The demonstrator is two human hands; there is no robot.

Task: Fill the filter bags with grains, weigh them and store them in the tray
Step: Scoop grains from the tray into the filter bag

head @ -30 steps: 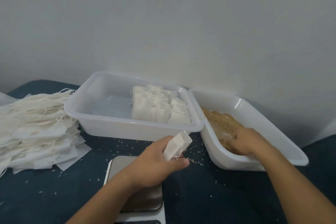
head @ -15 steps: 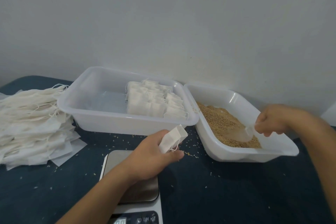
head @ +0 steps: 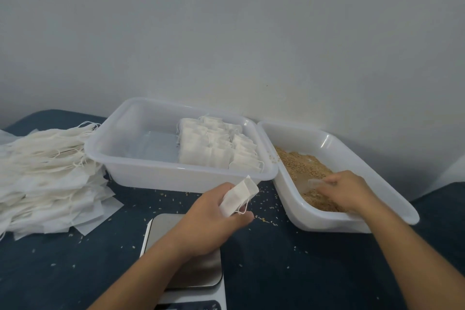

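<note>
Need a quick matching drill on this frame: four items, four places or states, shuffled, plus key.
1. filter bag
2. scale
3. grains
4. empty bags

A. piled flat at the far left
B. in the right tray
C. held in the left hand
D. on the table under the left forearm

Pairs: 1-C, 2-D, 3-B, 4-A

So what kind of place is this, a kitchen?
Probably a small home packing spot, not clearly a kitchen: a pile of empty filter bags, a tray of grains and a weighing scale sit on a dark cloth by a plain wall.
</note>
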